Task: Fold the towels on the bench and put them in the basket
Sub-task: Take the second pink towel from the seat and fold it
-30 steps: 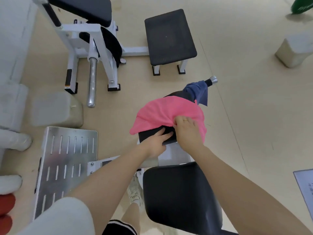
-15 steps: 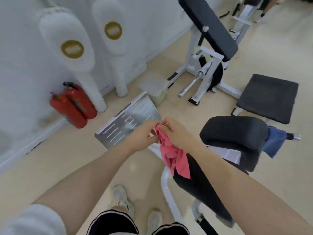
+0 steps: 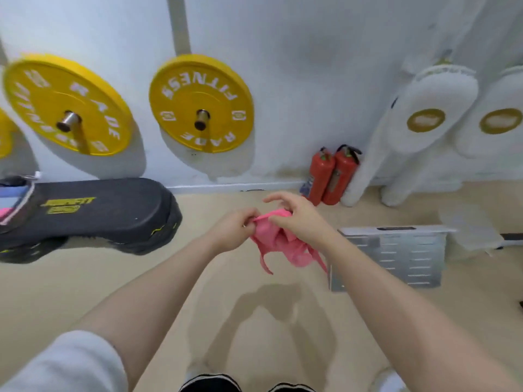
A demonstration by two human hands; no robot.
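Swung round since the earlier frame, the view now faces the wall, and the pink towel [image 3: 283, 244] hangs bunched in mid-air between both hands, clear of any bench. Left hand [image 3: 236, 230] pinches its left top edge; right hand [image 3: 300, 219] grips the upper right part, index finger lifted. No fold shows yet, so I judge folding barely begun. Far left, a black step platform [image 3: 96, 210] lies below yellow weight plates [image 3: 201, 103]; red fire extinguishers [image 3: 331, 176] stand far right. No basket is in view.
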